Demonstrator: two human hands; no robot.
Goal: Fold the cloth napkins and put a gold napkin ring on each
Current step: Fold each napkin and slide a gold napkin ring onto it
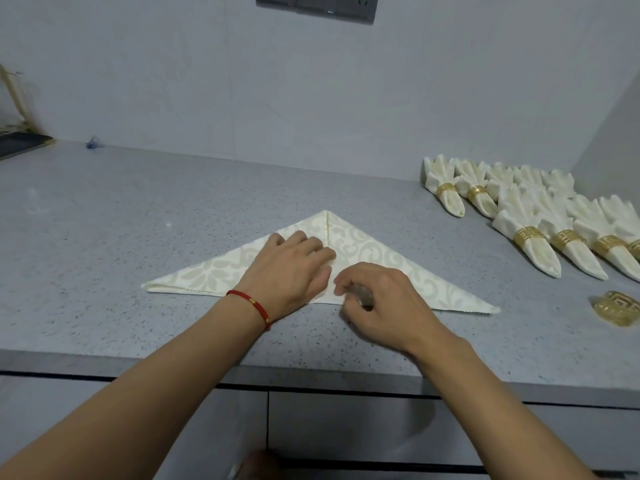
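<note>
Flat on the speckled grey countertop point(138, 216) lies a cream napkin point(377, 251) folded into a wide, low triangle, its apex pointing toward the wall and its long edge running near the counter's front. The cloth is a damask weave with pale scrolling leaves, and a hemmed seam runs straight down from the apex.

The left hand point(294, 268) rests palm down on the triangle's middle, fingers loosely spread and pressing the fabric flat; it grips nothing. A thin red cord bracelet point(254, 304) with a small gold bead circles that wrist. The right hand point(377, 299) sits just beside it at the lower edge of the cloth, fingers curled inward with thumb and fingertips pinched together at the fabric near the centre; whether it actually has a fold of cloth between them cannot be told.

At the right, finished napkins point(530, 233) lie in two overlapping rows, each rolled to a tapered cone with a ruffled fan at the top and cinched by a gold band with a Greek-key pattern. One loose gold napkin ring point(618, 308) of the same openwork metal lies on the counter in front of them, well apart from the triangle's right tip.

A dark socket panel point(317, 6) is set in the smooth pale wall above.
</note>
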